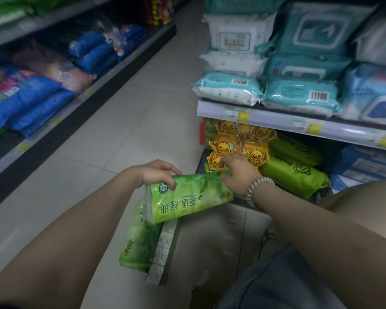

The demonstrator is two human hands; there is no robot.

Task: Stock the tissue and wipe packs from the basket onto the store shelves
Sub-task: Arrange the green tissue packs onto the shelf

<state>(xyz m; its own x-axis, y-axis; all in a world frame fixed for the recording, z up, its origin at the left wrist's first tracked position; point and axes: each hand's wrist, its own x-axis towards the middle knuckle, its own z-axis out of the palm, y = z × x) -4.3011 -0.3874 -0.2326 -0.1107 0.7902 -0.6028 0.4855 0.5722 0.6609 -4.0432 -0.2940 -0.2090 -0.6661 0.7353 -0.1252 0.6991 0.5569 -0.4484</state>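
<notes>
A green tissue pack (191, 197) with white lettering is held level in front of the bottom shelf. My left hand (159, 173) grips its left end from above. My right hand (239, 173), a bead bracelet on the wrist, pinches its right end next to the yellow duck-print packs (239, 148). Below, a second green tissue pack (138, 239) stands on end beside a pack of small white-green boxes (164, 246). The basket itself is not visible.
The right shelf edge (276, 120) carries price tags, with teal and white wipe packs (301, 97) stacked above. Lime-green packs (294, 172) lie on the bottom shelf. Blue bags (31, 103) fill the left shelving. A tiled aisle floor (125, 121) runs between. My knee (366, 197) is at right.
</notes>
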